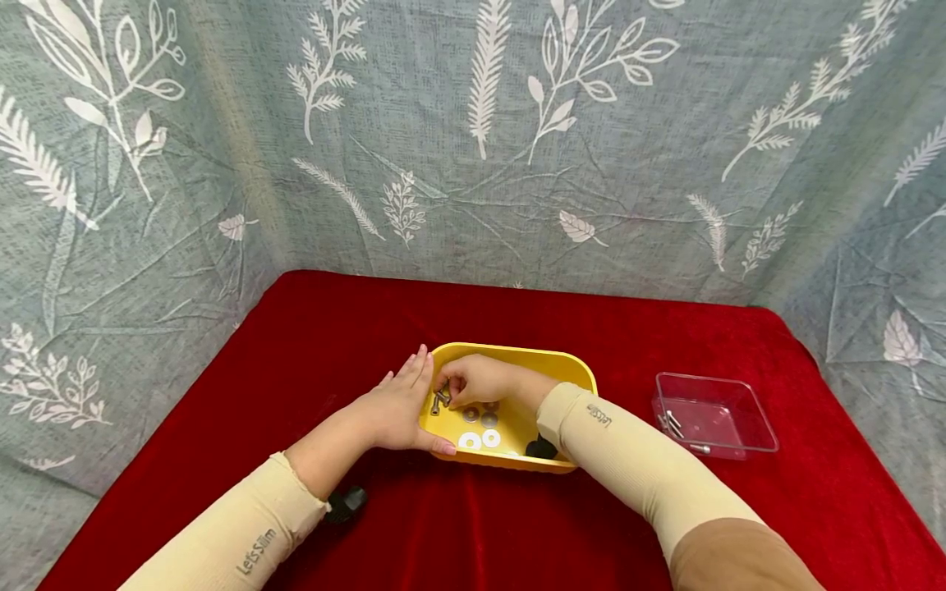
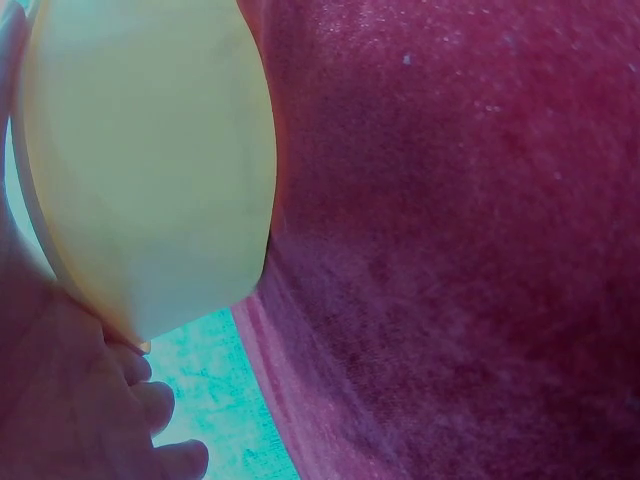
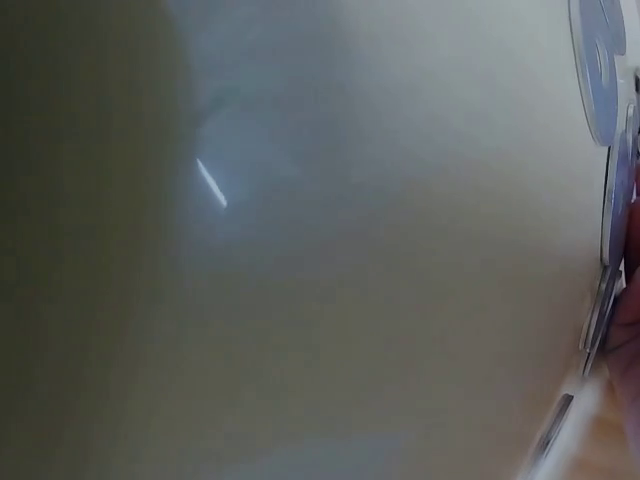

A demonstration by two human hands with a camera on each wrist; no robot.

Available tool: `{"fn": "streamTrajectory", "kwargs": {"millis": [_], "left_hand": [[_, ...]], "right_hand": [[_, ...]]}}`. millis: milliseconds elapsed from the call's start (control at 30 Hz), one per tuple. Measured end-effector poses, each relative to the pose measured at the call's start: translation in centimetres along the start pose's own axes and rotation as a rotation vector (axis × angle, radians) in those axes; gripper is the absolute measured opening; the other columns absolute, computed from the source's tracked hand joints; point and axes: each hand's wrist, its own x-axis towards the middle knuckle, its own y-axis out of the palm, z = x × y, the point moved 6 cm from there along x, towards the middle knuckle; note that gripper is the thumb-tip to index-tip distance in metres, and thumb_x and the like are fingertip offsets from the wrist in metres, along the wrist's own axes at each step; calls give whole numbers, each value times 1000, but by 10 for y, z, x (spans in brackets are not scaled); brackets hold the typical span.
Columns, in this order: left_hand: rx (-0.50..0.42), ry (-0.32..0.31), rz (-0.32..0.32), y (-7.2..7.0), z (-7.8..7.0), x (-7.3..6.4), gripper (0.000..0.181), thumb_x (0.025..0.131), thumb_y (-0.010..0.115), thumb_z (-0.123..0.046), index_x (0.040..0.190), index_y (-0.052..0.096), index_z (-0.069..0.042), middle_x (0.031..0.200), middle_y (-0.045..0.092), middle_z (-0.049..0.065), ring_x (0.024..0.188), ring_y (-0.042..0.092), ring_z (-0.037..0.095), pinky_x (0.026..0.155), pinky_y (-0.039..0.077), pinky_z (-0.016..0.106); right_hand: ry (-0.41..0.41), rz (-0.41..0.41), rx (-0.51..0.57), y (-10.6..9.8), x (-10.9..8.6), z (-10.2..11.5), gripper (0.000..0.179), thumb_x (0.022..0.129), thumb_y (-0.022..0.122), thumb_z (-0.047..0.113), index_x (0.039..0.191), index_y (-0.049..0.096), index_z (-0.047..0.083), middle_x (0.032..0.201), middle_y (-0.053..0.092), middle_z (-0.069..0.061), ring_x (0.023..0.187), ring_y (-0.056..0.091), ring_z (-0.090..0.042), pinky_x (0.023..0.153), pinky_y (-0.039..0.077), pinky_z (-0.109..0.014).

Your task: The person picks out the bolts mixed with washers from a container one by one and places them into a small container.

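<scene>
A yellow bin (image 1: 517,356) stands on the red cloth, holding several washers (image 1: 470,442) and bolts (image 1: 435,405). My left hand (image 1: 395,413) rests against the bin's left end with straight fingers, its thumb at the front rim. In the left wrist view, the bin's pale outer wall (image 2: 150,170) fills the upper left beside that hand (image 2: 70,400). Reaching inside, my right hand (image 1: 480,381) pinches a small metal bolt (image 1: 444,399) with thumb and forefinger near the left end. The right wrist view shows the bin's inside close up, with washers (image 3: 597,70) at its right edge.
To the right stands a clear plastic box (image 1: 715,414) with several bolts (image 1: 671,423) at its left side. The red cloth (image 1: 369,308) covers the table, and a grey leaf-patterned curtain (image 1: 443,164) hangs behind. Black wrist gear (image 1: 346,502) sits under the left forearm.
</scene>
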Motion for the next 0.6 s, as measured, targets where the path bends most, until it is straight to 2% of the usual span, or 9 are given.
{"fn": "streamTrajectory", "kwargs": {"millis": [333,600], "left_hand": [[8,4,0,0,-1,-2,134,58,54,-82,144,-2,3,150,-10,18,139,-2,30,107,15,53],[15,13,-8,-1,-2,-3,133,59,55,-81,144,-1,5,150,-9,20,139,0,32,107,16,53]], "right_hand": [[-22,-18,-58,1,0,3,17,83,67,9,99,60,11,70,56,1,47,50,-10,39,40,-20],[4,-8,-82,1,0,4,15,83,67,8,94,58,10,73,57,1,51,52,-10,40,41,-20]]}}
